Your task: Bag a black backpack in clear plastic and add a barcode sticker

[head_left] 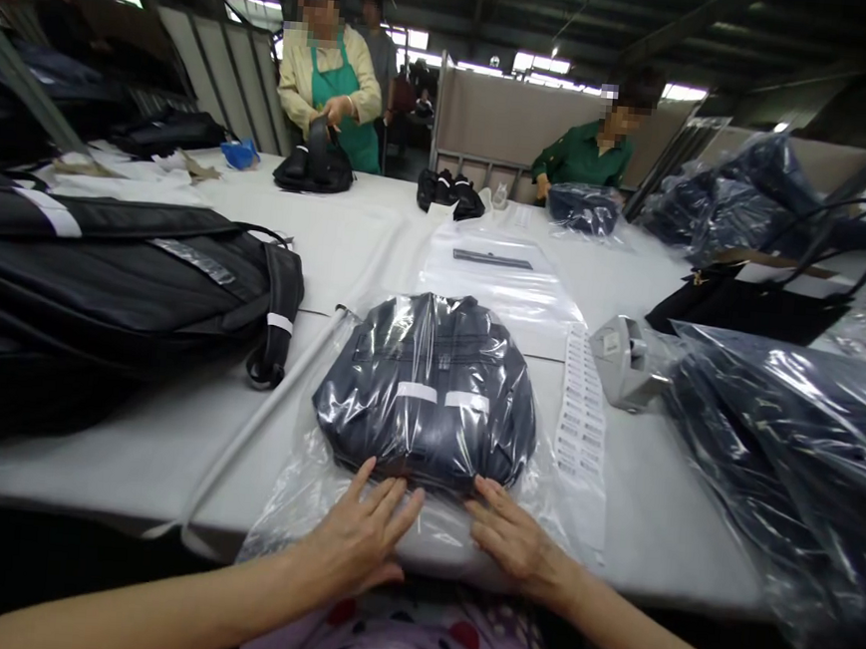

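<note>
A dark backpack (428,389) with two white reflective strips lies inside a clear plastic bag (300,494) on the white table (138,451), straight in front of me. My left hand (360,539) rests flat, fingers spread, on the bag's loose open end at the near table edge. My right hand (513,541) lies flat on the same plastic flap, just to the right, fingertips touching the backpack's lower edge. Neither hand grips anything.
Unbagged black backpacks (107,279) pile up at left. Bagged ones (791,443) stack at right. A strip of barcode labels (582,416) and a label dispenser (629,360) lie right of the bag. Empty plastic bags (497,270) lie behind. Two people (332,87) work across the table.
</note>
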Demonstrator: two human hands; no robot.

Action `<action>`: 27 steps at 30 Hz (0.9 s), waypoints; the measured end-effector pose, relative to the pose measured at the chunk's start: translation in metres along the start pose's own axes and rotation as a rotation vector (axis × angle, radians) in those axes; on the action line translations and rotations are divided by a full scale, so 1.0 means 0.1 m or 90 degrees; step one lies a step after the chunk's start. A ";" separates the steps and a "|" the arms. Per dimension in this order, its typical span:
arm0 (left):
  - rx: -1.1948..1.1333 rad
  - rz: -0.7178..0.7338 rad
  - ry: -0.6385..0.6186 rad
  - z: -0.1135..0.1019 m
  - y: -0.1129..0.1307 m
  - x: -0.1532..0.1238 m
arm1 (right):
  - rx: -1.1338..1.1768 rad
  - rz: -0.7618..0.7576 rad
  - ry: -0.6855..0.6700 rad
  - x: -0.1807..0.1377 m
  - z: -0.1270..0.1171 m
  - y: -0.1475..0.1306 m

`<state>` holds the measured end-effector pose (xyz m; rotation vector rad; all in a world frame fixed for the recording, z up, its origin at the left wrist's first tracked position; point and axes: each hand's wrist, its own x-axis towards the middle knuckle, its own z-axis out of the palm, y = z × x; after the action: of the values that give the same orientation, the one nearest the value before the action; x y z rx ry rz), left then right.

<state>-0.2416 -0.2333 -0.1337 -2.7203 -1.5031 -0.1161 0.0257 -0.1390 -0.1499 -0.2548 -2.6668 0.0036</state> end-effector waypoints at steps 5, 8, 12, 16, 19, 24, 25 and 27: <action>0.086 0.059 0.193 0.24 0.02 0.01 | -0.020 -0.043 0.039 0.04 -0.04 0.04; 0.091 0.083 0.213 0.22 -0.05 -0.02 | -0.039 -0.089 0.029 0.08 -0.13 0.06; 0.075 0.122 0.200 0.12 -0.14 -0.02 | -0.045 -0.108 0.021 0.09 -0.18 0.11; 0.047 0.136 0.208 0.06 -0.24 0.02 | -0.034 -0.077 0.031 0.08 -0.11 0.16; -0.001 0.113 0.185 0.05 -0.28 0.06 | 0.006 -0.037 0.088 0.10 -0.03 0.17; -0.197 -0.151 0.090 -0.04 -0.26 0.20 | 0.123 0.125 0.205 0.19 0.07 0.12; -0.220 -0.223 0.061 -0.08 -0.25 0.24 | 0.147 0.179 0.217 0.22 0.08 0.11; -0.234 -0.324 0.026 -0.15 -0.26 0.34 | 0.197 0.300 0.216 0.28 0.08 0.09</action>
<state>-0.2463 -0.1918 -0.1162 -2.4694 -2.3253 -0.5001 -0.0007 -0.1246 -0.1454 -0.7030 -2.1763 0.4716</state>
